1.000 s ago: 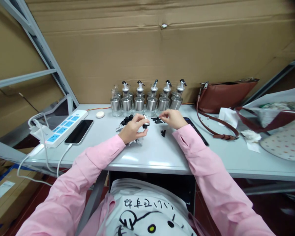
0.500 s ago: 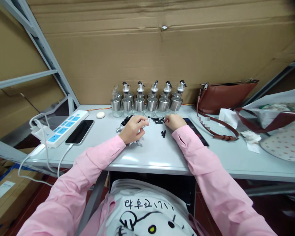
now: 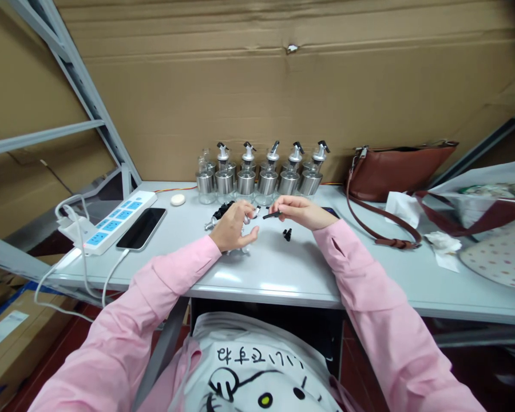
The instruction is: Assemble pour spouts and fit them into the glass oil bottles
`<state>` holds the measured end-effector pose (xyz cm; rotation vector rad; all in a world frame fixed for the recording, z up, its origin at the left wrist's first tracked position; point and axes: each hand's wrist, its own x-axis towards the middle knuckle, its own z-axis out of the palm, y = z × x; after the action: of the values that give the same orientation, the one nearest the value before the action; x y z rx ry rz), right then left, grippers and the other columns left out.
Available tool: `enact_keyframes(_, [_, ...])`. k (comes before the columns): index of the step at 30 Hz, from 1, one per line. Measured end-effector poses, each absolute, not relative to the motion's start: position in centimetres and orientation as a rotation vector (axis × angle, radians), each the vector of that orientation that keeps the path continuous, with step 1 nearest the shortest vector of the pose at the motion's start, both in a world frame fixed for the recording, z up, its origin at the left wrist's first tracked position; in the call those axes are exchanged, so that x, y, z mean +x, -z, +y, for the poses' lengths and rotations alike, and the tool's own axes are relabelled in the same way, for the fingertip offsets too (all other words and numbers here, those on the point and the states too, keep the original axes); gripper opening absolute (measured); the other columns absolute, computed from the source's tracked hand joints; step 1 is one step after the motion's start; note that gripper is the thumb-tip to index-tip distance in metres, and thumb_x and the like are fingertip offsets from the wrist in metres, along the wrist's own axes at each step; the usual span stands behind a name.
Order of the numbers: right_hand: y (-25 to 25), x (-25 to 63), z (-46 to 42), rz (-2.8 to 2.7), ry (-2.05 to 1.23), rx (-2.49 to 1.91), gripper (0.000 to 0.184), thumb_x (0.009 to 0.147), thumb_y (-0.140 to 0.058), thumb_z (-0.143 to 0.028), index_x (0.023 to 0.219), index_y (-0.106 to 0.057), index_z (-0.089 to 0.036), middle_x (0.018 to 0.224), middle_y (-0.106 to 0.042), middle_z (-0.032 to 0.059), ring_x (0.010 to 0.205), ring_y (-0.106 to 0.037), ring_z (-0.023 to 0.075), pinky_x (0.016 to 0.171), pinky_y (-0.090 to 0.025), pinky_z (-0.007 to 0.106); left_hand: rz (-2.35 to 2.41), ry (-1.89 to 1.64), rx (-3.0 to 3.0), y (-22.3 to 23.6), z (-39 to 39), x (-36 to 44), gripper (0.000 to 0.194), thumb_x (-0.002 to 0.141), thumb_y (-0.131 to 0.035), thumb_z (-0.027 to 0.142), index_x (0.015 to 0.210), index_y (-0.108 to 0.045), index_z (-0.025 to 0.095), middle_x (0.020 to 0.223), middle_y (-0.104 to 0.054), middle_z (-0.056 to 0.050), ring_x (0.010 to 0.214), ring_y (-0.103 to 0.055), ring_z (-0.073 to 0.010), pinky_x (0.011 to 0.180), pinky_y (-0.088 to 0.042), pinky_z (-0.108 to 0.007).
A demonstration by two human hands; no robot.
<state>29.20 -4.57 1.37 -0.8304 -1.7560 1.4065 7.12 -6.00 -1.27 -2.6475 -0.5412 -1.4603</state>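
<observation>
My left hand [image 3: 232,228] is curled round a small silver spout piece [image 3: 256,212], mostly covered by the fingers; its thumb sticks out to the side. Facing it, my right hand [image 3: 298,212] pinches a thin black flap [image 3: 271,216] just right of the silver piece, with a small gap between the two. Black stopper parts [image 3: 226,207] and silver spouts [image 3: 210,224] lie behind and beside my left hand, partly hidden. Below my right hand lies a little group of black bits [image 3: 287,234].
Glass bottles with steel bands [image 3: 268,183] stand along the back, several with spouts. At left are a power strip [image 3: 122,220], a phone [image 3: 141,229] and a white round object [image 3: 177,199]. A brown bag [image 3: 399,171] and a dark tablet [image 3: 329,211] are at right.
My right hand has lifted a black flap from the small pile and brought it left, close to my left hand. The left hand has turned slightly, its thumb now farther out.
</observation>
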Motion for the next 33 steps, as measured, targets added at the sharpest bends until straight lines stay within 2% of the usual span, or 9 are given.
enact_keyframes(4, [-0.9,27.8,-5.2,-1.845,-1.450,-0.698,0.030,0.072,-0.065,-0.045,0.077,-0.060,-0.015,0.083,-0.057,0.0020,0.068,-0.050,0.0090,0.061,-0.041,0.023,-0.524,1.490,-2.636,1.7,-5.8,7.3,0.027,0.081,-0.057,0.035,0.088,-0.036,0.019,0.079,-0.049,-0.001,0.069,-0.050,-0.0118,0.062,-0.045,-0.024])
enact_keyframes(9, [-0.4,27.3,-5.3,-1.885,-1.433,-0.677,0.029,0.075,-0.063,-0.044,0.080,-0.061,-0.016,0.079,-0.055,-0.0002,0.064,-0.048,0.0074,0.062,-0.041,0.023,-0.595,1.465,-2.596,2.0,-5.7,7.2,0.029,0.084,-0.054,0.042,0.089,-0.039,0.018,0.073,-0.050,0.002,0.059,-0.048,-0.0081,0.053,-0.041,-0.020])
enact_keyframes(17, [-0.3,27.0,-5.3,-1.813,-1.452,-0.711,0.032,0.074,-0.064,-0.046,0.080,-0.060,-0.015,0.068,-0.060,-0.0005,0.059,-0.051,0.0082,0.059,-0.039,0.024,-0.569,1.469,-2.551,2.0,-5.7,7.2,0.024,0.085,-0.053,0.037,0.091,-0.040,0.017,0.075,-0.052,0.001,0.062,-0.051,-0.0091,0.055,-0.043,-0.020])
enact_keyframes(26, [-1.0,26.3,-6.1,-1.711,-1.403,-0.796,0.032,0.061,-0.076,-0.038,0.075,-0.060,-0.014,0.058,-0.062,-0.0010,0.054,-0.053,0.0085,0.054,-0.039,0.023,-0.567,1.425,-2.509,2.0,-5.6,7.1,0.019,0.086,-0.052,0.033,0.091,-0.042,0.018,0.077,-0.054,0.000,0.066,-0.053,-0.0103,0.061,-0.045,-0.022])
enact_keyframes(33, [-1.3,26.4,-6.0,-1.685,-1.377,-0.761,0.031,0.061,-0.077,-0.037,0.068,-0.057,-0.015,0.055,-0.063,-0.0008,0.050,-0.053,0.0081,0.052,-0.040,0.022,-0.573,1.447,-2.566,1.8,-6.0,7.3,0.026,0.084,-0.055,0.037,0.095,-0.041,0.018,0.078,-0.056,0.000,0.066,-0.056,-0.0106,0.058,-0.044,-0.022])
